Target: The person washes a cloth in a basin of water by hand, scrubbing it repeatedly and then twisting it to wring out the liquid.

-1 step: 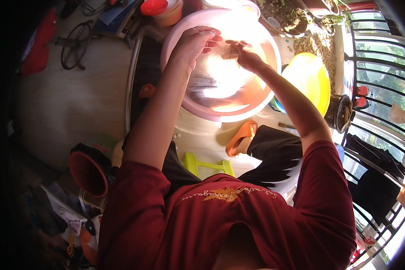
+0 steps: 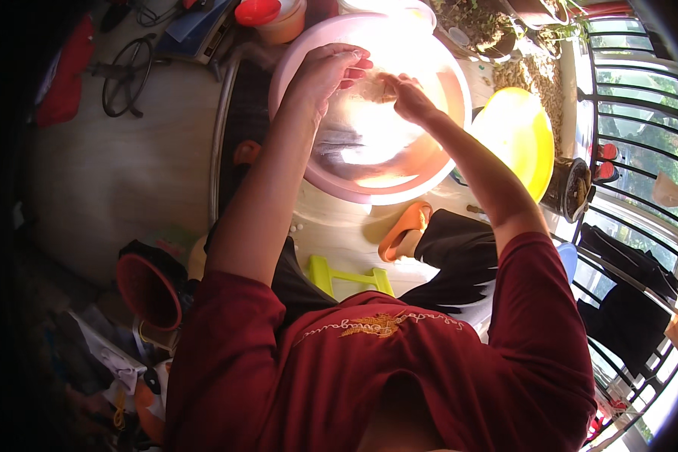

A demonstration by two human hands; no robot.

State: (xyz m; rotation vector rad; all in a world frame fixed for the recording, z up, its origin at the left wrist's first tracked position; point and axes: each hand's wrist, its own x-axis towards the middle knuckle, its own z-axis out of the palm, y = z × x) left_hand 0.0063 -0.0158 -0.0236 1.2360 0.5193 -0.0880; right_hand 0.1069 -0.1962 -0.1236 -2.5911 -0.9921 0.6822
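A large pink basin [image 2: 342, 188] stands on the floor in front of me, its inside mostly washed out by sunlight. Over its left part my left hand [image 2: 330, 74] is closed, fingers curled; anything in the grip is lost in glare. Opposite it, my right hand [image 2: 411, 99] is held over the basin with thumb and fingers pressed together. A small pale brownish patch shows by those fingertips, too bright and blurred to name. A narrow gap separates the hands.
Right of the basin leans a yellow basin [image 2: 521, 139], near a dark pot [image 2: 569, 188] and barred windows. A red-lidded tub [image 2: 275, 19] stands behind on the left. Close to me are a lime-green stool [image 2: 346, 276], an orange slipper [image 2: 403, 232] and, at left, a red bucket [image 2: 149, 290].
My right hand has turned slightly, and its forearm and elbow have shifted a little to the left. The left hand looks almost still.
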